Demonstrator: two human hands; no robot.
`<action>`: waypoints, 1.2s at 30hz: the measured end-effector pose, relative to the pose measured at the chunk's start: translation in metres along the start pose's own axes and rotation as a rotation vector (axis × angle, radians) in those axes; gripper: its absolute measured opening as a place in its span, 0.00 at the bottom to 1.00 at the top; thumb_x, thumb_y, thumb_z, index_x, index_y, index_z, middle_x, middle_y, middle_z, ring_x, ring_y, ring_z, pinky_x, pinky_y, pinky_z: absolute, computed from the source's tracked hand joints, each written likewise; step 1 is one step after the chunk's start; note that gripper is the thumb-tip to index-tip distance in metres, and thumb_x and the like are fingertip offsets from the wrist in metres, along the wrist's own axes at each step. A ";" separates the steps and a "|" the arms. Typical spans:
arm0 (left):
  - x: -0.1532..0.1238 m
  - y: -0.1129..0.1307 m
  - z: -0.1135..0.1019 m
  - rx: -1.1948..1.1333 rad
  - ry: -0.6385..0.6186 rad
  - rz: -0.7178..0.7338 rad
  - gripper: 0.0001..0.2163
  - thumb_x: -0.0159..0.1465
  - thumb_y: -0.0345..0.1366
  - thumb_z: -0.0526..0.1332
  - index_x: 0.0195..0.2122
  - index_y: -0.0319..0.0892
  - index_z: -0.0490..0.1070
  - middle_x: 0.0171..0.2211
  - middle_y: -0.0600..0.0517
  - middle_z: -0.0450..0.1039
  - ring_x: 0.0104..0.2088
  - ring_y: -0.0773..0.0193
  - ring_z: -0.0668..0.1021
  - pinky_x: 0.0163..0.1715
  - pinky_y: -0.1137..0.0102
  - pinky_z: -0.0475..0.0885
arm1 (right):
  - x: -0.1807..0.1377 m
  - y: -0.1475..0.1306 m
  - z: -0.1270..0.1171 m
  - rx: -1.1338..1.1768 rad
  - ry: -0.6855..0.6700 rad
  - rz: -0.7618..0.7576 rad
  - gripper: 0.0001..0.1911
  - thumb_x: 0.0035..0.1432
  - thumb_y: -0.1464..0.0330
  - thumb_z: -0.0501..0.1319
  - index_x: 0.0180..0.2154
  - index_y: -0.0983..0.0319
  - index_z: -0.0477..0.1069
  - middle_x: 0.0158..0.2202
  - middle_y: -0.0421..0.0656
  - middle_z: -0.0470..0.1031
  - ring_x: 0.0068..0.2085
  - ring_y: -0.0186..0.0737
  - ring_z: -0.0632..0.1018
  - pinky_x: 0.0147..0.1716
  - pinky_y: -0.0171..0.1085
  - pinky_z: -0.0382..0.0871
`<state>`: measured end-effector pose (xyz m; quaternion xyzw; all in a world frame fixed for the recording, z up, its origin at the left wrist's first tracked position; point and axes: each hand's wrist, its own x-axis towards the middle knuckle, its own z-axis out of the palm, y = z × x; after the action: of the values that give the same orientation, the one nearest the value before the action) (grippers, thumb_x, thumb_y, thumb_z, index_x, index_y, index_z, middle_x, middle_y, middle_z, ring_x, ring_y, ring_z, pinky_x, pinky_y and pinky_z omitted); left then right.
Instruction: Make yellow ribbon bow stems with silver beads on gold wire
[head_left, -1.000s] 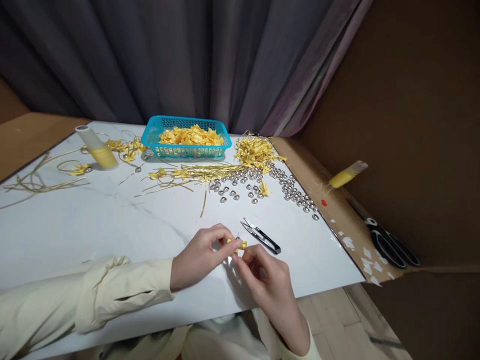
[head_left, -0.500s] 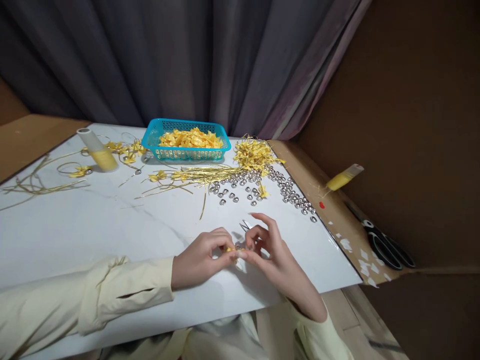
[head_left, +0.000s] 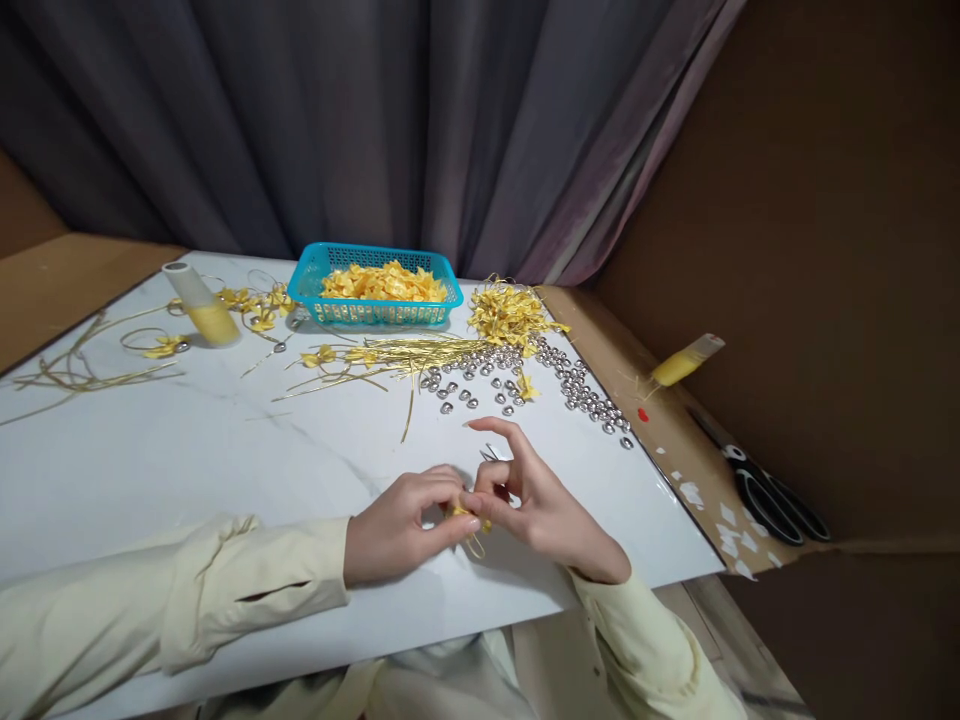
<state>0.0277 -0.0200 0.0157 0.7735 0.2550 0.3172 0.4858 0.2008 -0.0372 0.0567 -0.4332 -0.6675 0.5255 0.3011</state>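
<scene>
My left hand and my right hand meet near the front edge of the white table. Both pinch a small yellow ribbon bow between thumb and fingers. The right index finger sticks out above the pinch. A thin gold loop hangs below the bow. The thread snips lie just behind my right hand, mostly hidden by it.
At the back stand a blue basket of yellow bows, a heap of bows with gold strings, gold strands and several silver beads. A yellow thread spool lies left. Black scissors and another spool lie on the cardboard, right.
My right hand has moved up and forward from below the bow to its right side, covering the snips. The left hand has stayed almost still, holding the bow.
</scene>
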 end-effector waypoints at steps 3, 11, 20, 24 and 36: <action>0.000 0.001 0.000 -0.002 0.007 -0.041 0.10 0.61 0.33 0.56 0.22 0.39 0.65 0.27 0.51 0.68 0.31 0.66 0.71 0.33 0.71 0.66 | 0.000 0.000 0.002 0.034 0.072 -0.021 0.23 0.56 0.70 0.56 0.51 0.60 0.50 0.19 0.29 0.59 0.22 0.29 0.61 0.24 0.29 0.56; -0.001 0.002 -0.002 0.041 0.039 -0.020 0.09 0.62 0.33 0.56 0.25 0.40 0.67 0.27 0.49 0.71 0.32 0.65 0.72 0.34 0.70 0.67 | 0.004 0.008 -0.004 0.152 0.121 0.008 0.18 0.55 0.59 0.59 0.41 0.59 0.54 0.19 0.29 0.61 0.21 0.29 0.64 0.23 0.29 0.58; -0.002 -0.002 -0.003 0.073 0.040 0.116 0.07 0.62 0.31 0.55 0.28 0.38 0.71 0.27 0.49 0.69 0.31 0.64 0.71 0.33 0.71 0.68 | 0.004 0.006 -0.004 -0.153 -0.070 0.151 0.23 0.55 0.55 0.58 0.17 0.64 0.62 0.15 0.33 0.55 0.19 0.26 0.55 0.18 0.30 0.47; -0.002 0.000 -0.003 0.055 0.012 0.082 0.07 0.62 0.32 0.55 0.32 0.38 0.73 0.29 0.48 0.70 0.33 0.64 0.72 0.34 0.71 0.68 | 0.004 0.004 -0.005 -0.170 -0.113 0.094 0.22 0.59 0.58 0.54 0.18 0.65 0.65 0.16 0.35 0.57 0.20 0.27 0.56 0.20 0.31 0.50; -0.005 0.000 0.000 -0.219 -0.033 -0.158 0.10 0.60 0.37 0.58 0.24 0.38 0.67 0.28 0.50 0.69 0.31 0.65 0.72 0.35 0.69 0.67 | 0.001 0.006 -0.010 -0.237 0.222 -0.063 0.22 0.59 0.63 0.55 0.15 0.63 0.59 0.14 0.34 0.52 0.19 0.27 0.55 0.19 0.31 0.49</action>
<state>0.0246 -0.0236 0.0148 0.6987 0.2709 0.2912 0.5947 0.2106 -0.0311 0.0534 -0.5001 -0.7005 0.3823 0.3361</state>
